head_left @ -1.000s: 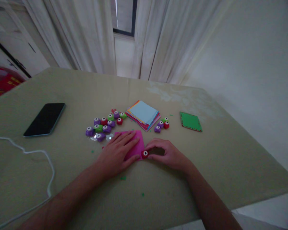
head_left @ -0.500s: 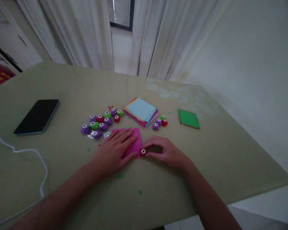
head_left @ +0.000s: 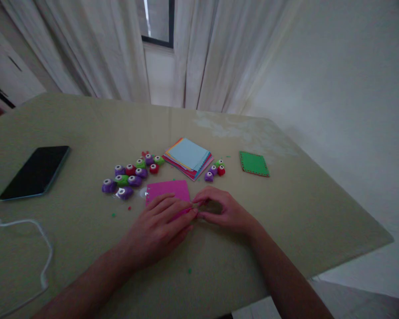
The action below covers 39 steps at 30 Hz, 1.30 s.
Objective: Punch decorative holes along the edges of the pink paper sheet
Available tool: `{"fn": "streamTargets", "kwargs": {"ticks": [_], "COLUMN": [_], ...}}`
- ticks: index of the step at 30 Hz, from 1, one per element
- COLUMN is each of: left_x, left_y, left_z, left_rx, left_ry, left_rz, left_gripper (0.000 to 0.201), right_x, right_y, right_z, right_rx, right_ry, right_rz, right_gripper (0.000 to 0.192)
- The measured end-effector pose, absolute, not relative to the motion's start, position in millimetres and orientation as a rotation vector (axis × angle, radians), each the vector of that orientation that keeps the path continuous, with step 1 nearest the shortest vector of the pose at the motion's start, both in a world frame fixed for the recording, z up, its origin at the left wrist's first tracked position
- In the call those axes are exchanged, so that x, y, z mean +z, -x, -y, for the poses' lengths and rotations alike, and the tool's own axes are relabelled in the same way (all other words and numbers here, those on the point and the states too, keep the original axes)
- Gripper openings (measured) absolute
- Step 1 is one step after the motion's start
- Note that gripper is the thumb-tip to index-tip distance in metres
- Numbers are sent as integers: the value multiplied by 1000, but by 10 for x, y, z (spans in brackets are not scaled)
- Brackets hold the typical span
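Note:
A sheet of pink paper [head_left: 169,188] lies on the table, with small cut-outs along its left edge. My left hand [head_left: 162,225] reaches over the paper's lower part, fingers close together, their tips pressed down at the right edge. There they meet the thumb and fingertips of my right hand [head_left: 224,209], which are pinched around a small red paper punch. The fingers cover the punch almost wholly now. Behind my right hand sits a small group of punches [head_left: 214,170] in purple, green and red, each with a white round top.
Several more paper punches [head_left: 134,180] stand left of the pink paper. A stack of coloured paper [head_left: 188,154] lies behind it. Right of that is a green square [head_left: 254,164] with a cut-out border. A tablet [head_left: 36,172] and white cable [head_left: 48,252] are at left. Paper bits dot the table.
My left hand has shifted from lying flat and spread on the pink paper to pressing its fingertips over the red punch. The right hand keeps its pinch. The view has turned slightly right.

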State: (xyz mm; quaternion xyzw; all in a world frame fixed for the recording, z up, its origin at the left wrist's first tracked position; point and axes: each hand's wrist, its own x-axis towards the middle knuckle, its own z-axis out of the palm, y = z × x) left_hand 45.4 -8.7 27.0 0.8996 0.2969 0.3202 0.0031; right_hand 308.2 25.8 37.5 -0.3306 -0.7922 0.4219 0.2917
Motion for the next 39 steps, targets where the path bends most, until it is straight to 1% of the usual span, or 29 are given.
{"fn": "streamTargets", "kwargs": {"ticks": [3,6,10,13,14,19,25,30,32,36,39], "left_x": [247,249,310,352,361,371,353,341,329,300,268], "left_y": [-484,-481,-480,-497,-503,-518,-536,-543,-528,-468,-381], "left_z": [91,85,103,124,131,159,182,173,166,129,44], "left_rx": [1051,942,770,689,671,591,572,653,686,828,926], "left_ry": [-2838,-2854,-2884,-2899,-2894,-2859,-2865,-2871,-2887,-2830,-2669], "left_rz": [-903,-911,-1004,-1053,-1068,-1139,-1167,-1129,-1083,-1001,-1118], "left_gripper": [23,19,14,12,13,17,27,19,21,29,24], "right_x": [395,418,422,412,411,444,386,206,185,220,245], "right_y": [-3054,-3026,-2977,-2931,-2917,-2873,-2870,-2900,-2927,-2974,-2970], "right_z": [-236,-195,-130,-94,-86,-80,-59,0,-13,-86,-122], "right_rx": [1010,904,720,630,624,669,703,697,707,771,856], "right_ry": [785,757,741,800,826,908,935,930,935,933,919], "right_rz": [2174,2248,2349,2353,2355,2355,2344,2174,2152,2125,2147], "right_gripper": [29,26,16,4,2,9,7,4,12,44,52]}}
